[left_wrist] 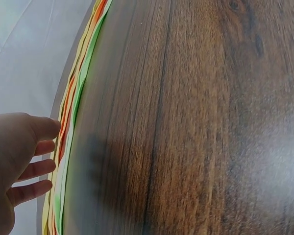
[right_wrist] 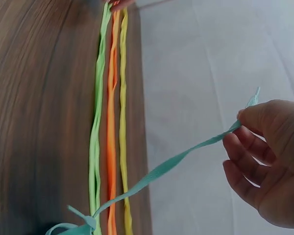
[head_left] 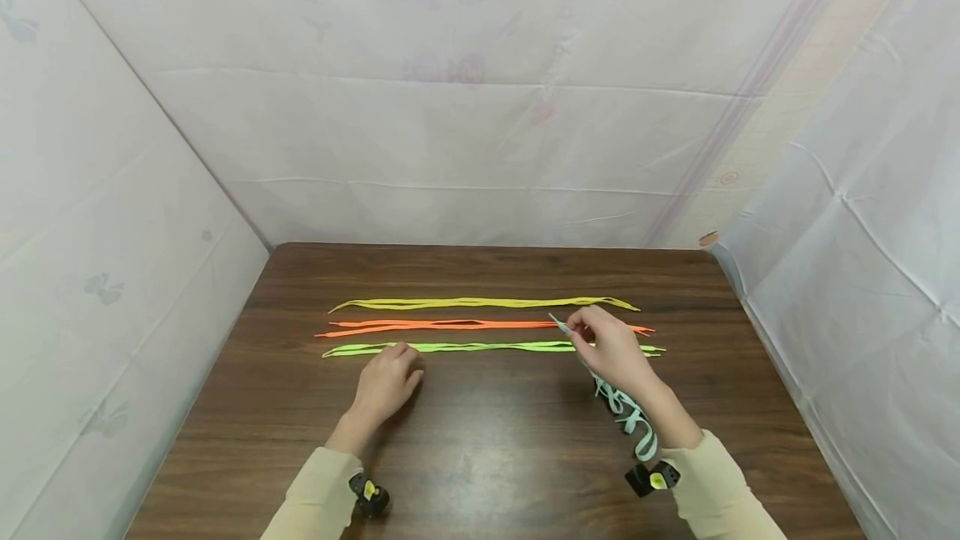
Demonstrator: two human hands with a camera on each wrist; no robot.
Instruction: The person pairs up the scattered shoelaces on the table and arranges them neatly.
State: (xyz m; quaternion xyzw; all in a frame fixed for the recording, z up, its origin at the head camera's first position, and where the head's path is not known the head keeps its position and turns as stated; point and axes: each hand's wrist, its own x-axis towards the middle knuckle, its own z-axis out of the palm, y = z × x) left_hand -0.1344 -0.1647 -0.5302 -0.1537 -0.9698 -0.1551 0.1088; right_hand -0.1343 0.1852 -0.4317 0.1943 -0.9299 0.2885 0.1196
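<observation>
My right hand (head_left: 613,350) pinches one end of a mint-green shoelace (right_wrist: 164,167) between thumb and fingertips, with a short tip sticking out past them. From the pinch the lace runs down to a bundled, looped part (head_left: 636,422) beside my right forearm. A light-green lace (head_left: 487,347), an orange lace (head_left: 465,324) and a yellow lace (head_left: 480,302) lie stretched out in parallel rows across the table. My left hand (head_left: 387,380) is at the left part of the light-green row, its fingers loosely spread and overlapping the laces in the left wrist view.
The brown wooden table (head_left: 480,457) reaches back to a white cloth wall (head_left: 450,140). More white sheeting (head_left: 97,273) hangs on both sides. A black wrist camera (head_left: 369,494) is strapped to each wrist.
</observation>
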